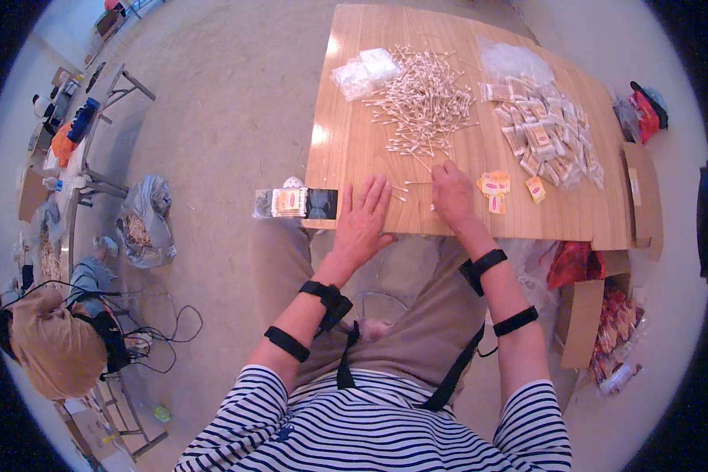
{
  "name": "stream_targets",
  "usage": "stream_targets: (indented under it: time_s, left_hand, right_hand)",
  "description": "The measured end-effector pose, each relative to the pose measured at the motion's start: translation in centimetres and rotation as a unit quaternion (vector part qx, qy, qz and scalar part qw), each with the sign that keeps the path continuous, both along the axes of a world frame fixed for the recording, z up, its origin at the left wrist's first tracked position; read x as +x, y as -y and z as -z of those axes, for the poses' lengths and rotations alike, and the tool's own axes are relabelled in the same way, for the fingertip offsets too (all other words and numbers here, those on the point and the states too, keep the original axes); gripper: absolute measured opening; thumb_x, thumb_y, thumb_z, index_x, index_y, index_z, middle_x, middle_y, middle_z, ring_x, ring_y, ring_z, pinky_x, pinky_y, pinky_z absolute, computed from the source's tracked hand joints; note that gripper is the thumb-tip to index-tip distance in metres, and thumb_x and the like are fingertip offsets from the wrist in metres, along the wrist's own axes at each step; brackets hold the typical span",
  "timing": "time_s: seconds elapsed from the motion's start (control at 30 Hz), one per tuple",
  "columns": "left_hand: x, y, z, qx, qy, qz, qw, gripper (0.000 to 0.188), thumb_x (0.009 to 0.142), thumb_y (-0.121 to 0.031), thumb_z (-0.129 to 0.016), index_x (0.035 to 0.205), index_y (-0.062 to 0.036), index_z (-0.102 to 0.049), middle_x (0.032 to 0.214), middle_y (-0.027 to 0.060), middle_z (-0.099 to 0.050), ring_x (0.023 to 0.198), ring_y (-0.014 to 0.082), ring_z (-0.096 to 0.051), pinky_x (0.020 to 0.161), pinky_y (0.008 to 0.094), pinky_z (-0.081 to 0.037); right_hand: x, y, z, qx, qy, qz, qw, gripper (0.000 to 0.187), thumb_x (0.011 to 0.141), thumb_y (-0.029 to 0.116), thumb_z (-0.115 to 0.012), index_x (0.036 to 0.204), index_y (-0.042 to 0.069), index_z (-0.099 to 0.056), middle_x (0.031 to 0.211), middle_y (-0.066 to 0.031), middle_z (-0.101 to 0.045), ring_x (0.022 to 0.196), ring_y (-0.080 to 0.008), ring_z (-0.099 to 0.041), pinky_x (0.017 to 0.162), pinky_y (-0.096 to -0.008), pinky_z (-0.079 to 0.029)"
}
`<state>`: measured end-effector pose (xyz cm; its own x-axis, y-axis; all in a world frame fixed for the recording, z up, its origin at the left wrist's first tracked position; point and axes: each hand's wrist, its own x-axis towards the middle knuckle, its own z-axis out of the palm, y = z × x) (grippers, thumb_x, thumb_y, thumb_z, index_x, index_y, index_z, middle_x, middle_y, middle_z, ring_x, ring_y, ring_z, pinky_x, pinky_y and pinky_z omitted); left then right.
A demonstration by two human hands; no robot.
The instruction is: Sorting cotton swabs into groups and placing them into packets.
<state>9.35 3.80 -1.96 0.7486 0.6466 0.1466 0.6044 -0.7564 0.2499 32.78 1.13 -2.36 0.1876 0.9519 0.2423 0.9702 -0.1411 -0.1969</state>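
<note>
My left hand (362, 216) lies flat near the table's front edge, fingers stretched out, holding nothing I can see. To its right my right hand (455, 198) is closed, its fingers curled down at the table, with cotton swabs (418, 182) poking out from its left side. A few loose swabs lie between the two hands. Beyond them spreads a big heap of cotton swabs (425, 98). Left of my left hand, a clear packet of swabs (289, 202) rests on a dark strip at the table's corner. Small yellow-orange cards (494, 185) lie right of my right hand.
A pile of packed swab packets (547, 134) covers the table's right side, near clear plastic bags (366, 72). Cardboard boxes (582, 322) stand at the right. At the left, another person (59, 342) sits by a bench, with cables and a grey sack (145, 220) on the floor.
</note>
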Motion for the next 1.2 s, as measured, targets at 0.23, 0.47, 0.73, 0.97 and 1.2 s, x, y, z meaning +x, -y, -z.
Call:
stream_targets:
  time_s: [0.23,0.47,0.73,0.97,1.2]
  left_hand:
    - [0.1,0.0,0.3,-0.001,-0.002,-0.009,1.0,0.113,0.067,-0.046,-0.087,0.156,-0.0041,-0.032,0.165,0.0125,-0.029,0.154,0.0303,-0.024,0.126,0.0551,-0.015]
    - [0.0,0.1,0.1,0.016,0.02,-0.003,1.0,0.114,0.064,-0.04,-0.089,0.156,-0.0045,-0.033,0.162,0.0108,-0.033,0.153,0.0277,-0.026,0.125,0.0559,-0.019]
    - [0.1,0.1,0.3,0.014,0.001,-0.005,1.0,0.118,0.063,-0.044,-0.09,0.157,-0.0053,-0.032,0.164,0.0111,-0.03,0.154,0.0297,-0.025,0.125,0.056,-0.017]
    - [0.1,0.1,0.1,0.018,0.003,-0.001,1.0,0.116,0.065,-0.045,-0.089,0.157,-0.0053,-0.031,0.165,0.0106,-0.029,0.154,0.0292,-0.024,0.125,0.0555,-0.017]
    - [0.1,0.2,0.2,0.003,0.001,-0.011,1.0,0.116,0.065,-0.044,-0.088,0.158,-0.0045,-0.03,0.166,0.0109,-0.027,0.155,0.0287,-0.023,0.125,0.0555,-0.017]
  right_hand:
    - [-1.3,-0.5,-0.6,-0.033,0.001,-0.001,0.999,0.02,0.077,0.003,-0.069,0.096,0.006,-0.062,0.1,-0.0169,-0.063,0.093,-0.0382,-0.067,0.078,-0.0494,-0.056]
    - [-2.8,-2.6,-0.9,0.03,-0.055,0.078,0.995,0.015,0.083,0.004,-0.064,0.098,0.004,-0.063,0.103,-0.0181,-0.063,0.088,-0.039,-0.069,0.075,-0.0501,-0.057]
    - [-3.4,-2.9,-0.7,-0.039,-0.059,0.031,0.997,0.018,0.083,0.002,-0.063,0.101,0.002,-0.063,0.107,-0.0191,-0.062,0.093,-0.0412,-0.068,0.08,-0.0506,-0.057]
    - [-4.5,-2.0,-0.3,-0.005,-0.12,0.008,0.993,0.016,0.083,0.002,-0.063,0.098,0.003,-0.062,0.106,-0.0205,-0.063,0.093,-0.0435,-0.067,0.079,-0.0522,-0.057]
    - [-5.0,-1.4,0.0,0.011,-0.129,-0.014,0.991,0.011,0.082,0.0,-0.061,0.093,0.003,-0.061,0.1,-0.0203,-0.06,0.088,-0.0449,-0.066,0.076,-0.0535,-0.056]
